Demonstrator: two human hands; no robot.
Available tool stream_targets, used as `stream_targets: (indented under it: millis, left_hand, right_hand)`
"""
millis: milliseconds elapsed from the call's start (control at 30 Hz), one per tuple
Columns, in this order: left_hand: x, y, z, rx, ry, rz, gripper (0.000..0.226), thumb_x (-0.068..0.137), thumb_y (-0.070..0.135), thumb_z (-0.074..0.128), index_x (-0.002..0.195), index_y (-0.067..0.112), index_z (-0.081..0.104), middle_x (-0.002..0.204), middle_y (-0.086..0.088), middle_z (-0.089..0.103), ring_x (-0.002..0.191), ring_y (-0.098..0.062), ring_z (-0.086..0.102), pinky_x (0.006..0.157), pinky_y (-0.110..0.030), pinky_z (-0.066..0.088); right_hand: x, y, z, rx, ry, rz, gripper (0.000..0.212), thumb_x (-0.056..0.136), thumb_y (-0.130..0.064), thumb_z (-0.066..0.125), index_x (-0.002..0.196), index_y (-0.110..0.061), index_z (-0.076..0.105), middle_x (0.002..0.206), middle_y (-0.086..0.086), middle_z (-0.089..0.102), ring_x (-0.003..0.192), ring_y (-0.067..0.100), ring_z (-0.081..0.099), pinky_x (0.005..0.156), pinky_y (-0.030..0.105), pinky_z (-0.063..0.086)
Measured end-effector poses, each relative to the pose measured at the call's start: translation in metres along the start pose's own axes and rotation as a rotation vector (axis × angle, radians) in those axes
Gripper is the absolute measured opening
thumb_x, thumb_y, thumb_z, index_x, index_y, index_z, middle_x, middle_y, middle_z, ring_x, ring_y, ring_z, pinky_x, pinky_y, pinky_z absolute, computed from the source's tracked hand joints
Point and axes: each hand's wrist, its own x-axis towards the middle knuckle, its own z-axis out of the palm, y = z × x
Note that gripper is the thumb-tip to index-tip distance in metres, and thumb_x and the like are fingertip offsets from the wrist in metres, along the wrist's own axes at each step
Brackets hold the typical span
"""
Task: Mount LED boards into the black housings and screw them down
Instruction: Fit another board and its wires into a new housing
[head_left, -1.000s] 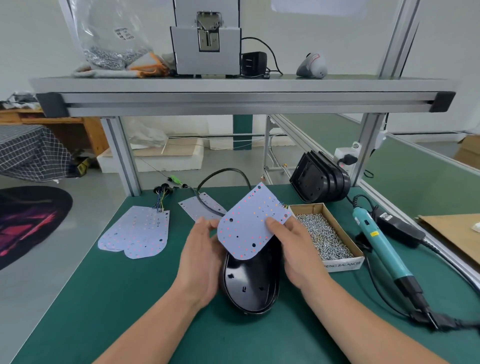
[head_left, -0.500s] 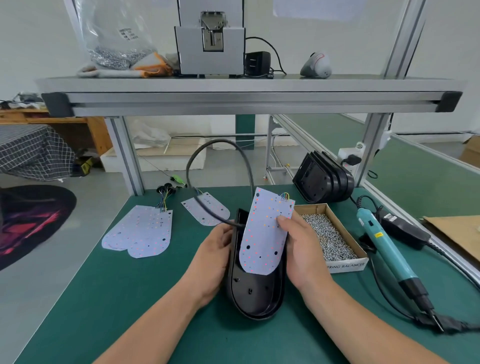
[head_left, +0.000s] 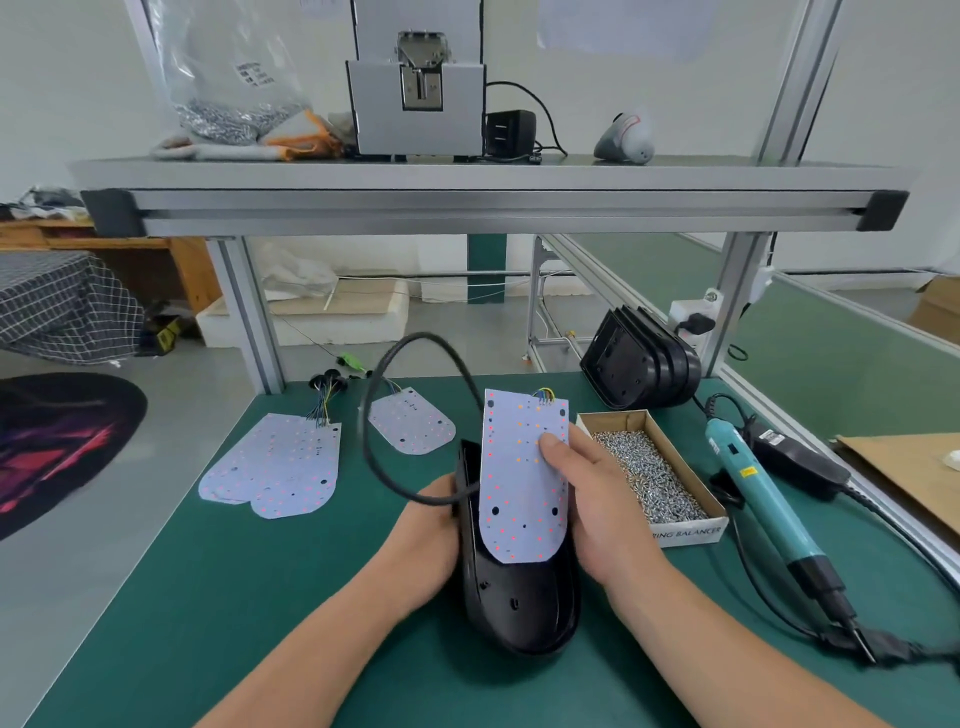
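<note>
Seating the board: a person's right hand (head_left: 597, 499) pinches a white, round-ended LED board (head_left: 522, 483), thumb on its dotted face and fingers behind. The board is tilted, its rounded end down inside a glossy black plastic housing (head_left: 519, 608) and its square, wired end above the housing's far rim.
Left hand: the left hand (head_left: 431, 525) curls its fingers round the housing's left wall, steadying it on the green table mat (head_left: 260, 597). A thick black cable (head_left: 374, 415) loops up from that side.
Done so far: very little, I judge. The board is not lying flat in the housing, and I see no screw in it.
Left to do: drop the board flat, line up its holes, drive the screws.
Waiting work: a pile of bare white LED boards (head_left: 280, 462) to the housing's left and a stack of empty black housings (head_left: 644, 364) beyond its right suggest more units.
Tools: an open cardboard box of silver screws (head_left: 685, 532) sits just right of the housing. A teal electric screwdriver (head_left: 758, 499) lies further right, untouched.
Edges and room: open mat lies in front of and to the left of the housing, with the mat's left edge well away. The right side is crowded by box, driver and cord, and the cable loop looks likely to snag.
</note>
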Motion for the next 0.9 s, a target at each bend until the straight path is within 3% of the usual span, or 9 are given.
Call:
stream_targets:
  millis: [100,200,333,467,533,667,767,833,900]
  left_hand:
    - [0.003,0.000,0.000,-0.022,0.048,0.020,0.032,0.106,-0.006,0.041,0.124,-0.010,0.067,0.127,-0.026,0.072,0.108,-0.032,0.071,0.102,-0.045,0.058]
    - [0.003,-0.002,0.001,-0.058,0.051,-0.017,0.026,0.106,-0.002,0.042,0.116,-0.008,0.065,0.121,-0.022,0.070,0.104,-0.031,0.065,0.102,-0.046,0.053]
    - [0.000,0.001,0.012,-0.075,0.080,-0.058,0.015,0.106,0.006,0.045,0.098,0.005,0.058,0.092,-0.013,0.066,0.082,-0.022,0.062,0.080,-0.029,0.053]
    - [-0.003,-0.006,-0.003,1.034,0.153,0.186,0.031,0.105,0.008,0.048,0.126,0.020,0.068,0.110,-0.002,0.078,0.101,-0.027,0.072,0.089,-0.040,0.059]
    - [-0.005,-0.003,-0.010,1.236,0.221,0.193,0.035,0.100,0.020,0.045,0.120,0.040,0.065,0.099,0.011,0.077,0.092,-0.022,0.070,0.079,-0.036,0.056]
    - [-0.001,0.007,-0.022,0.868,0.369,0.016,0.026,0.083,0.020,0.043,0.081,0.033,0.065,0.073,0.010,0.074,0.058,-0.017,0.058,0.060,-0.031,0.049]
    - [0.003,0.012,-0.033,0.369,0.418,-0.044,0.017,0.079,0.019,0.045,0.072,0.015,0.059,0.076,-0.013,0.073,0.052,-0.025,0.055,0.055,-0.033,0.051]
    - [0.005,0.010,-0.035,-0.169,0.264,-0.056,0.005,0.086,0.010,0.048,0.082,0.012,0.050,0.105,-0.024,0.076,0.074,-0.030,0.075,0.065,-0.040,0.062]
    - [0.004,0.009,-0.035,-0.553,0.040,-0.026,0.009,0.090,0.010,0.052,0.084,0.014,0.046,0.134,-0.028,0.068,0.122,-0.039,0.071,0.097,-0.058,0.057]
  right_hand:
    - [-0.001,0.004,-0.004,-0.047,-0.010,0.047,0.026,0.103,-0.025,0.062,0.126,-0.021,0.075,0.130,0.009,0.074,0.126,0.034,0.067,0.113,0.054,0.048]
    - [-0.004,0.006,-0.006,-0.043,-0.023,0.083,0.032,0.099,-0.033,0.066,0.128,-0.023,0.074,0.131,0.008,0.074,0.127,0.032,0.067,0.114,0.056,0.047]
    - [-0.010,0.005,-0.006,0.024,0.002,0.089,0.026,0.099,-0.033,0.066,0.121,-0.024,0.077,0.130,0.010,0.074,0.117,0.028,0.072,0.103,0.048,0.055]
    - [-0.010,-0.002,-0.011,0.091,0.072,-0.014,0.035,0.097,-0.036,0.060,0.120,-0.015,0.076,0.129,0.016,0.073,0.114,0.028,0.070,0.100,0.047,0.057]
    - [-0.008,-0.008,-0.018,0.129,0.085,-0.060,0.039,0.098,-0.037,0.059,0.124,-0.013,0.074,0.129,0.016,0.073,0.112,0.028,0.070,0.099,0.049,0.057]
    - [-0.007,-0.014,-0.031,0.219,0.078,-0.083,0.024,0.095,-0.038,0.068,0.109,-0.024,0.082,0.108,0.002,0.077,0.095,0.017,0.074,0.083,0.036,0.063]
    - [-0.006,-0.013,-0.033,0.204,0.088,-0.057,0.024,0.095,-0.035,0.067,0.108,-0.020,0.081,0.108,0.007,0.076,0.095,0.022,0.073,0.084,0.038,0.063]
    - [-0.004,-0.012,-0.031,0.201,0.098,-0.029,0.030,0.095,-0.034,0.064,0.114,-0.015,0.078,0.115,0.014,0.072,0.101,0.029,0.069,0.091,0.045,0.058]
    - [-0.004,-0.011,-0.029,0.216,0.088,0.004,0.035,0.094,-0.034,0.063,0.116,-0.011,0.076,0.119,0.019,0.067,0.106,0.031,0.064,0.097,0.049,0.053]
